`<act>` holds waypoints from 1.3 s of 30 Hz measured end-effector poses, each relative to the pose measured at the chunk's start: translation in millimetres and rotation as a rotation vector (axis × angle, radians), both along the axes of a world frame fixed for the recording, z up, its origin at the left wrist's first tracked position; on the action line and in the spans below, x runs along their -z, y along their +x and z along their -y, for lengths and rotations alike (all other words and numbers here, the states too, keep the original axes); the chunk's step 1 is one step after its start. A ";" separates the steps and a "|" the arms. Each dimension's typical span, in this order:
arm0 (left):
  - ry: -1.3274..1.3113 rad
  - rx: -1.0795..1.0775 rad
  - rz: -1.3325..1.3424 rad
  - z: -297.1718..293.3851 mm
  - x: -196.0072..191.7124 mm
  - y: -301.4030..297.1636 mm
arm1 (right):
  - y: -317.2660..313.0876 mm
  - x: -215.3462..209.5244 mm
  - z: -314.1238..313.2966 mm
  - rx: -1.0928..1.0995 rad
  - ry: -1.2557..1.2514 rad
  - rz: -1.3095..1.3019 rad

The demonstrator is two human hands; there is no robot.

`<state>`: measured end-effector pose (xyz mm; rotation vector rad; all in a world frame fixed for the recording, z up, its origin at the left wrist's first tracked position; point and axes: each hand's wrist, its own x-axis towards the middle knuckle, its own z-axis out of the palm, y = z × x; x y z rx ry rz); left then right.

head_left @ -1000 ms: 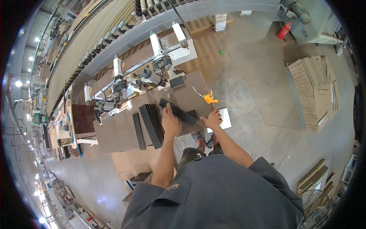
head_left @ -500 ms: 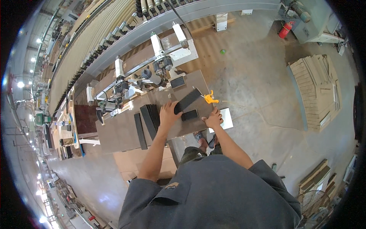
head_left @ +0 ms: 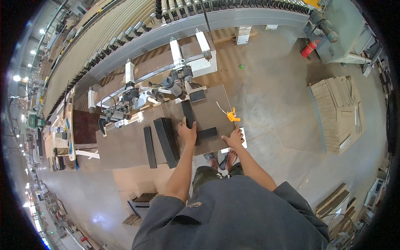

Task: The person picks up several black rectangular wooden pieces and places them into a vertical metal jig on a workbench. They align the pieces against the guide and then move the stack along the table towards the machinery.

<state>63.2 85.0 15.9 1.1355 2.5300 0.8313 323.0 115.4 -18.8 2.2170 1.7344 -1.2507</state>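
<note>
My left hand (head_left: 187, 133) is closed around the near end of a long black strip (head_left: 188, 111), which lies on a brown board tabletop (head_left: 125, 149) with its far end near the drill heads. My right hand (head_left: 234, 138) rests at the right edge of the tabletop, thumb and fingers apart, holding nothing. Just beyond it is an orange air blow gun (head_left: 233, 115) with a thin nozzle. A short black piece (head_left: 208, 133) lies between my hands. To the left are a stack of black strips (head_left: 166, 139) and a single black strip (head_left: 150, 146).
Drill heads (head_left: 179, 66) on a rail line the far side of the tabletop, beside another short black piece (head_left: 197, 95). Behind them runs a roller conveyor (head_left: 104, 35). Stacked boards (head_left: 337, 112) and a red fire extinguisher (head_left: 309, 48) stand on the right.
The held strip has swung from pointing far right to pointing almost straight away from me, toward the drill heads. My right hand stays at the tabletop edge. The whole view has shifted slightly.
</note>
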 end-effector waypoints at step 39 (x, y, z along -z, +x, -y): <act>0.189 0.190 -0.144 92.5 33.1 -0.4 | 13.1 16.7 0.9 -0.020 -0.017 0.056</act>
